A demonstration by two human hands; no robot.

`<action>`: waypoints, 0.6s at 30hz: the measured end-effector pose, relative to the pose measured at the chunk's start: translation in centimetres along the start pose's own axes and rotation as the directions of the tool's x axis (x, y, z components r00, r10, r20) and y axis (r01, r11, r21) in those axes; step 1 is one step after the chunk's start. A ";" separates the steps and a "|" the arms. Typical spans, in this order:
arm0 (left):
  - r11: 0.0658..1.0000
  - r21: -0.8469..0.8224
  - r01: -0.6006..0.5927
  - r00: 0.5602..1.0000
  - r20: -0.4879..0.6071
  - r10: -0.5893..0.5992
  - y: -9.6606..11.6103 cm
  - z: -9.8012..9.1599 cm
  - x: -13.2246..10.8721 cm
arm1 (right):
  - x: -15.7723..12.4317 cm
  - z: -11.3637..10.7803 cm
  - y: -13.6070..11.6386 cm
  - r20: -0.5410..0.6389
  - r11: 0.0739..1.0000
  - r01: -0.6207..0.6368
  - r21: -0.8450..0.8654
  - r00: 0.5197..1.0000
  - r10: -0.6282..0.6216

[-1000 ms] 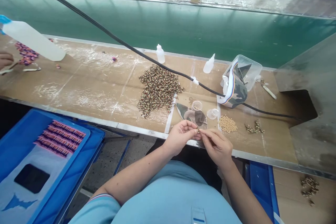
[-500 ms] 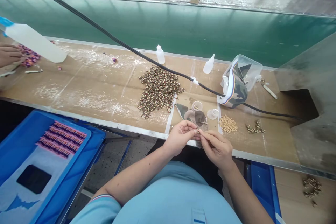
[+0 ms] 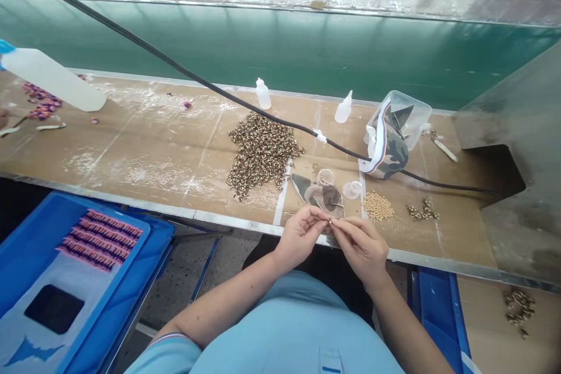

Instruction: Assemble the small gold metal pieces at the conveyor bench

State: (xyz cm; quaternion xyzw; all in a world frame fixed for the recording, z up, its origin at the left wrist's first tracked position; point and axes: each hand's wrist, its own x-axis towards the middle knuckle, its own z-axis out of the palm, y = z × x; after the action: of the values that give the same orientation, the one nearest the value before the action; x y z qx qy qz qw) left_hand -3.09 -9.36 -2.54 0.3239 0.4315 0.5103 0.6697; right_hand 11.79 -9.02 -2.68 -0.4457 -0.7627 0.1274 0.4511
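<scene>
My left hand [image 3: 300,235] and my right hand [image 3: 362,245] meet at the near edge of the workbench [image 3: 144,152], fingertips pinched together on one tiny patterned piece [image 3: 330,221]. Just beyond them lies a camouflage fabric scrap [image 3: 322,194]. A big heap of small leopard-patterned pieces [image 3: 259,153] lies left of it. To the right sit a small pile of beige beads [image 3: 377,205] and a few finished pieces [image 3: 419,211]. Two tiny clear cups [image 3: 325,176] stand near the scrap.
A black cable [image 3: 245,106] runs slantwise across the bench. Two small squeeze bottles [image 3: 263,94] and a clear tub with striped ribbon [image 3: 397,128] stand at the back. A large white bottle [image 3: 48,77] lies far left. A blue tray with pink pieces [image 3: 99,232] sits below left.
My hands stay pinched together on the small piece and have barely moved. Another person's hand at the far left edge has drawn back almost out of view.
</scene>
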 end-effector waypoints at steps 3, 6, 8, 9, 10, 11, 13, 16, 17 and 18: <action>1.000 0.014 -0.027 1.000 0.013 0.026 -0.2 0.0 -0.2 | -0.2 -0.1 0.1 0.000 0.996 0.075 -0.052 0.997 -0.075; 1.000 0.008 -0.025 0.999 0.023 0.025 -0.1 0.0 -0.2 | -0.4 -0.1 0.3 0.001 0.986 0.132 -0.100 0.991 -0.132; 1.000 0.003 -0.026 0.999 0.028 0.026 -0.1 0.0 -0.2 | -0.4 -0.1 0.4 0.000 0.981 0.151 -0.124 0.988 -0.153; 1.000 0.002 -0.026 0.999 0.028 0.026 -0.1 0.0 -0.2 | -0.4 -0.1 0.4 -0.001 0.979 0.153 -0.135 0.988 -0.155; 1.000 0.003 -0.023 0.999 0.027 0.023 -0.1 0.0 -0.2 | -0.4 -0.1 0.4 0.001 0.978 0.152 -0.141 0.988 -0.153; 1.000 0.005 -0.021 0.999 0.024 0.021 -0.2 0.0 -0.2 | -0.4 -0.1 0.4 0.005 0.979 0.144 -0.143 0.989 -0.145; 1.000 0.010 -0.019 1.000 0.015 0.019 -0.4 0.0 -0.1 | -0.3 -0.1 0.2 0.020 0.986 0.106 -0.129 0.994 -0.104; 1.000 0.014 -0.018 1.000 0.019 0.018 -0.6 0.2 -0.1 | 0.0 -0.1 -0.1 0.038 0.996 0.018 -0.085 0.999 -0.015; 1.000 0.015 -0.012 1.000 0.025 0.012 -0.7 0.3 -0.1 | 0.2 -0.2 -0.1 0.038 0.997 -0.003 -0.074 0.999 0.005; 1.000 0.011 -0.004 1.000 0.030 0.003 -0.7 0.4 0.0 | 0.3 -0.3 -0.1 0.035 0.997 -0.015 -0.070 0.999 0.018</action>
State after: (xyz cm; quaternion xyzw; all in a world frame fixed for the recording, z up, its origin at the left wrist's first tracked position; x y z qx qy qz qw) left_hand -2.41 -9.59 -2.95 0.3362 0.4236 0.5040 0.6735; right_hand 11.91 -8.89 -2.29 -0.4652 -0.7708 0.1123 0.4205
